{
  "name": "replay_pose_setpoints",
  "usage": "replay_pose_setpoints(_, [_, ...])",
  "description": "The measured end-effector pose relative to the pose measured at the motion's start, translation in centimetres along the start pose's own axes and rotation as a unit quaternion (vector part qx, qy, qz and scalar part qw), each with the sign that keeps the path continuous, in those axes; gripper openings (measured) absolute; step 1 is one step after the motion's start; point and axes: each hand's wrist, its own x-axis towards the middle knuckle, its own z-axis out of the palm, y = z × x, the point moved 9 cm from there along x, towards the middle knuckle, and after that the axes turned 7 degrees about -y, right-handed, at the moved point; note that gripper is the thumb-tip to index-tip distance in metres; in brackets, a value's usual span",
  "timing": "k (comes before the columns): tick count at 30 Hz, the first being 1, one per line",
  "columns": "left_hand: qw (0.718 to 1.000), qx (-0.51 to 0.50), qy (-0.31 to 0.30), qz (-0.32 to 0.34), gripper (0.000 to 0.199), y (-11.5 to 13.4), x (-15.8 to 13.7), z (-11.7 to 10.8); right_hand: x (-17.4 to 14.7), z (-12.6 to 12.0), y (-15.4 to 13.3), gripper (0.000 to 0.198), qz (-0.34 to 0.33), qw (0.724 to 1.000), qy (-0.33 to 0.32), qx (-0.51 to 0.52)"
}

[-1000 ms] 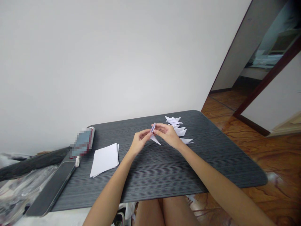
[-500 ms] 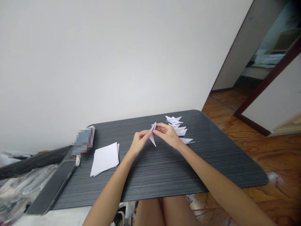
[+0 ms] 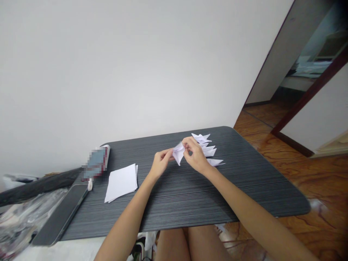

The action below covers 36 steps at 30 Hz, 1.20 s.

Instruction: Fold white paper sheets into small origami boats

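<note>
Between my two hands, above the dark table point(image 3: 168, 203), is a folded white paper crane point(image 3: 178, 153) with its sides pulled outward. My left hand point(image 3: 161, 162) pinches its left side between thumb and fingers. On the other side, my right hand point(image 3: 194, 154) grips the paper's right edge with thumb and fingertips. Just past my right hand lie several finished-looking folded paper cranes point(image 3: 211, 151) in a rough row, partly hidden by that hand. A stack of white square paper sheets point(image 3: 121, 183) rests to the left of my left forearm.
A dark phone point(image 3: 62, 214) lies at the table's left edge, close to a blurred-out boxy item point(image 3: 96, 163) with a white piece beside it. Clear plastic bags point(image 3: 32, 214) and a long black roll point(image 3: 40, 186) are left of the table. A white wall point(image 3: 152, 72) stands behind.
The paper between my hands has spread from a narrow, pointed shape to a wider one. My right hand has shifted its grip, its fingers now more curled at the paper's right edge.
</note>
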Motion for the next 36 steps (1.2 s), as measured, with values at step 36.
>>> replay_pose_setpoints(36, [0.988, 0.119, -0.074, 0.066, 0.046, 2.5, -0.6, 0.4, 0.1, 1.1, -1.8, 0.01, -0.097, 0.985, -0.127, -0.061])
